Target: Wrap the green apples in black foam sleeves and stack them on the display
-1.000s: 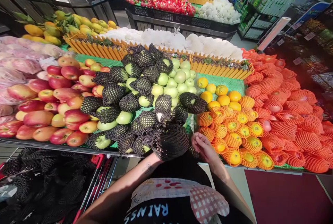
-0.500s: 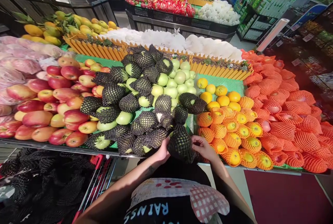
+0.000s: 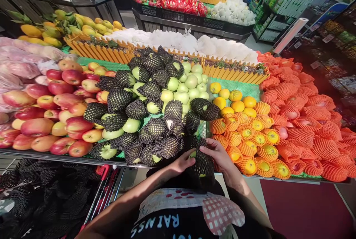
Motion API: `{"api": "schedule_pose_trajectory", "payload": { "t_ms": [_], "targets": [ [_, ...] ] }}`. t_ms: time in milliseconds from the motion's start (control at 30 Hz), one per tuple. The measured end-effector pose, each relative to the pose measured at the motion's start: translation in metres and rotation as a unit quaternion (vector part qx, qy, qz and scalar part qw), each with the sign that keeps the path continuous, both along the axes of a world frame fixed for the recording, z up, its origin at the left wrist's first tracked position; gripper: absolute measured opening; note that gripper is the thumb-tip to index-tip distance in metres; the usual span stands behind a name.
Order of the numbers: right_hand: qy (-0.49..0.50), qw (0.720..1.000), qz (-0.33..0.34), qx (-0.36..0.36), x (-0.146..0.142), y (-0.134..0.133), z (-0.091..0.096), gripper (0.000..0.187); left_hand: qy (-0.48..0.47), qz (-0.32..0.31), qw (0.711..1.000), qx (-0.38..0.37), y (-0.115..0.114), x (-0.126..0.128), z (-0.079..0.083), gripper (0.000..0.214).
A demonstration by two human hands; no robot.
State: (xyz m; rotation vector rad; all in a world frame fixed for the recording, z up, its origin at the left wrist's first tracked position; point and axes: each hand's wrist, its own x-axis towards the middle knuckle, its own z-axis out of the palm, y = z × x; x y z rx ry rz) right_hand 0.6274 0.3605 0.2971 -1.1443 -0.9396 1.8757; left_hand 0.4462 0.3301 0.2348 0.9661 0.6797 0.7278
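Observation:
Close to my body, at the front edge of the fruit stand, a green apple in a black foam net (image 3: 202, 165) is between my two hands. My left hand (image 3: 180, 163) grips it from the left side, thumb near a bare green patch. On the other side, my right hand (image 3: 219, 155) has its fingers closed on the net's upper right part. Just beyond lie several netted green apples (image 3: 167, 146), heaped together. Bare green apples (image 3: 183, 89) sit farther back.
Red apples (image 3: 63, 83) fill the left side. To the right are oranges (image 3: 247, 131) in orange nets and fruit in red nets (image 3: 306, 120). A low yellow fence (image 3: 230, 72) runs behind. A cart holding black nets (image 3: 47, 194) stands at lower left.
The netted apple has turned and shifted slightly right in my hands. My left hand has moved right over it, and my right hand has come inward onto the net.

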Motion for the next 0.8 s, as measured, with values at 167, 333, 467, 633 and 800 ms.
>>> {"api": "schedule_pose_trajectory", "payload": {
  "t_ms": [167, 333, 467, 633, 800],
  "targets": [
    [-0.021, 0.998, 0.014, -0.059, -0.014, 0.010, -0.009, 0.032, 0.031, -0.039, 0.999, -0.017, 0.000, -0.001, 0.003, 0.092],
    [-0.039, 0.998, -0.025, -0.044, -0.009, 0.003, -0.006, 0.034, 0.052, 0.031, 0.998, 0.010, 0.000, -0.001, 0.012, 0.086],
    [0.080, 0.986, -0.012, -0.145, -0.002, -0.020, -0.006, 0.045, 0.099, 0.110, 0.987, 0.066, 0.000, 0.000, 0.023, 0.071],
    [0.051, 0.987, -0.106, -0.106, -0.001, -0.039, -0.024, 0.053, 0.238, 0.141, 0.915, 0.292, 0.002, -0.003, 0.033, 0.048],
    [0.020, 0.986, -0.152, -0.061, -0.003, -0.038, -0.025, 0.048, 0.351, 0.181, 0.798, 0.455, -0.001, -0.004, 0.039, 0.045]
  ]
}}
